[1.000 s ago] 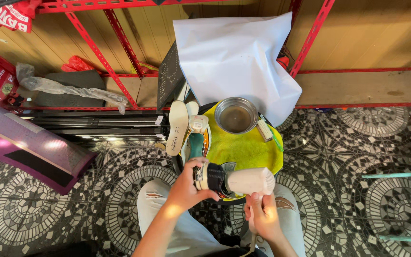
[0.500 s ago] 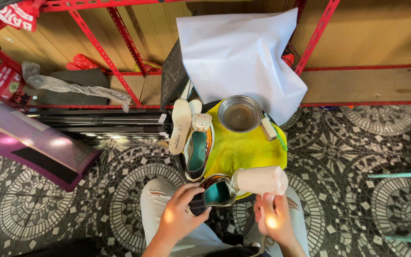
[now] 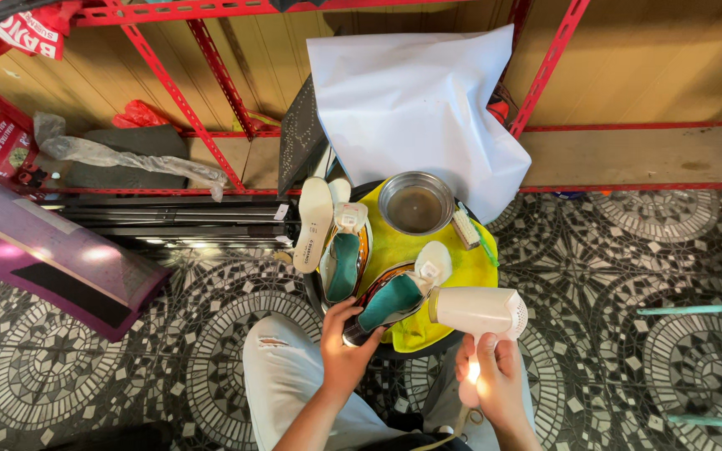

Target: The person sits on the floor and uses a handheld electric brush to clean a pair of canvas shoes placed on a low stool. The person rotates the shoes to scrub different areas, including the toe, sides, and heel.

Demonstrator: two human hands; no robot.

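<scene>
Since the frame half a second back, shoe and dryer have both shifted: the low sneaker with teal lining and white toe cap (image 3: 394,294) now lies farther up on the yellow cloth (image 3: 453,260), opening up, toe pointing away and to the right, where before it sat lower, near the knees. Left hand (image 3: 348,347) is closed around the heel end, thumb on the near side, fingers under the sole. Right hand (image 3: 488,377) is wrapped fully round the grip of the cream-white plastic hair dryer (image 3: 480,311); its nozzle now points left at the shoe's opening, just beside the tongue, not touching as far as can be seen. Judgement: air is being directed into the lining, so the interior is the part being worked on.

Around it: second matching sneaker (image 3: 343,259) resting further up on the cloth, a white insole (image 3: 312,224) leaning just left of it, round steel bowl (image 3: 415,203) holding brownish liquid, and a small brush (image 3: 465,228) at the cloth's right edge. Large white paper sheet (image 3: 415,100) hangs behind, against the red metal shelving (image 3: 177,96).
</scene>
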